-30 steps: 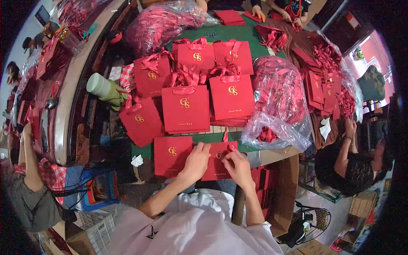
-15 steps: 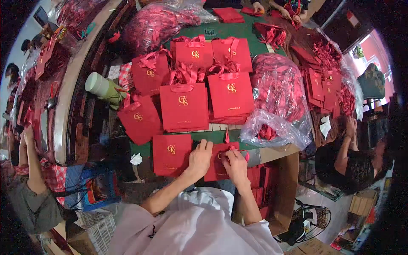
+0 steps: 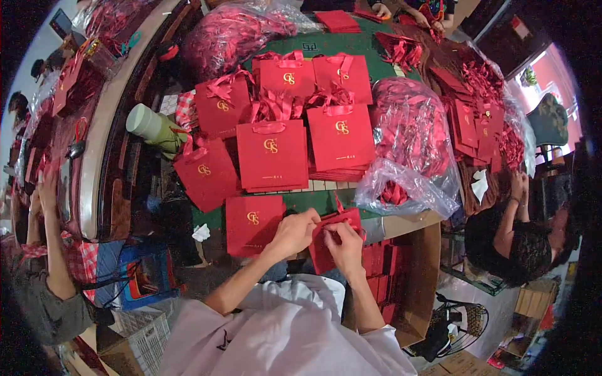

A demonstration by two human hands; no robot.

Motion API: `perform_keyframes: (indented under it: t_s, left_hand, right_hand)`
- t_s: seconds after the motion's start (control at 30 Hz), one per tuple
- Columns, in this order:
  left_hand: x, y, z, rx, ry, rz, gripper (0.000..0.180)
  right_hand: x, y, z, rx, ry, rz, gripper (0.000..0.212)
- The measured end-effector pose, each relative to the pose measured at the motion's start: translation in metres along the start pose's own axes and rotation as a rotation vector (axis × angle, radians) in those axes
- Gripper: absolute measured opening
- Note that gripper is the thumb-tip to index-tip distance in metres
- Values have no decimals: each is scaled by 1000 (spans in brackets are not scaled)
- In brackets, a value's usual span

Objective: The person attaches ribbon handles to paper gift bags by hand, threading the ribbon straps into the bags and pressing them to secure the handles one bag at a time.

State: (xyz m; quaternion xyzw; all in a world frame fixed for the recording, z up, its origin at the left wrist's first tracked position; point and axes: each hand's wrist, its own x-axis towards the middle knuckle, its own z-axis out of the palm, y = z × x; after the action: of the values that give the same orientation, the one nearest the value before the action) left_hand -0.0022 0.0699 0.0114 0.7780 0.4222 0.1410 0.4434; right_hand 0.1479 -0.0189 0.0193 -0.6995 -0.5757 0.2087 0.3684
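Note:
A small red paper gift bag point(image 3: 321, 255) leans toward me at the table's near edge, its upper part between my hands. My left hand point(image 3: 295, 233) has its fingers closed at the bag's upper left edge. My right hand point(image 3: 345, 245) pinches at the top of the same bag, thumb and forefinger together; whether a ribbon is between them is hidden. A piece of red ribbon point(image 3: 339, 202) sticks up behind the bag's top. Just left of my left hand lies another red gift bag point(image 3: 252, 227), flat, with a gold print.
Stacked red bags with ribbon handles point(image 3: 272, 156) cover the green table point(image 3: 326, 199) ahead. A clear plastic sack of red ribbons point(image 3: 411, 128) sits at right, a cardboard box point(image 3: 426, 269) with red bags below it. A pale green roll point(image 3: 145, 123) lies at left. Other people work around.
The bag between my hands has tipped, its printed front turning from view. My left fingers have moved right to its top edge, close to my right fingertips.

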Motion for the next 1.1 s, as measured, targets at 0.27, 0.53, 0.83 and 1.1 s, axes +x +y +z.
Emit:
perform_keyframes:
  t_s: [0.27, 0.53, 0.83, 1.1]
  left_hand:
    - [-4, 7, 0, -168, 24, -63, 14]
    - [-10, 14, 8, -158, 140, -22, 14]
    - [-16, 18, 11, -100, 226, 128, 13]
    - [-13, 10, 11, -123, 223, 190, 17]
  right_hand:
    - [-1, -7, -1, 28, 36, 48, 14]
    - [7, -23, -4, -161, -28, -14, 16]
    - [7, -19, -3, 42, -36, 122, 22]
    - [17, -25, -28, 5, -177, -2, 19]
